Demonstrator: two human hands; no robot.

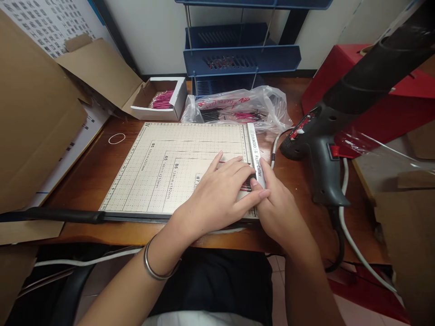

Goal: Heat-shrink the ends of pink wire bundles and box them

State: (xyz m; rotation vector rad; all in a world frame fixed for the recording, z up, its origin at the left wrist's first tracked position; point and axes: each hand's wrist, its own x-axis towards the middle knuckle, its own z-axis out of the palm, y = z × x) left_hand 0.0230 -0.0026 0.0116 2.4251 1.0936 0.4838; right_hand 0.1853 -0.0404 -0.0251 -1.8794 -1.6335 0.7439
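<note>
A paper cutter [136,181] with a cream gridded board lies on the desk, its black handle low at the left. My left hand [220,190] rests flat on the board, fingers stretched over a small bundle of thin black and dark-red wires [247,184]. Most of that bundle is hidden beneath it. At the board's right edge, my right hand [280,201] lies against the white ruler bar [255,151]. Its index finger is straight along the bar's outer side, and its thumb reaches over to the wire ends. My left thumb overlaps the right thumb.
A white box [178,97] of pink wires and a clear plastic bag [272,102] with more wires sit behind the board. Blue shelves [243,59] rise beyond. On the right stands a black heat gun [316,149] with its cable; cardboard [30,113] flanks the left.
</note>
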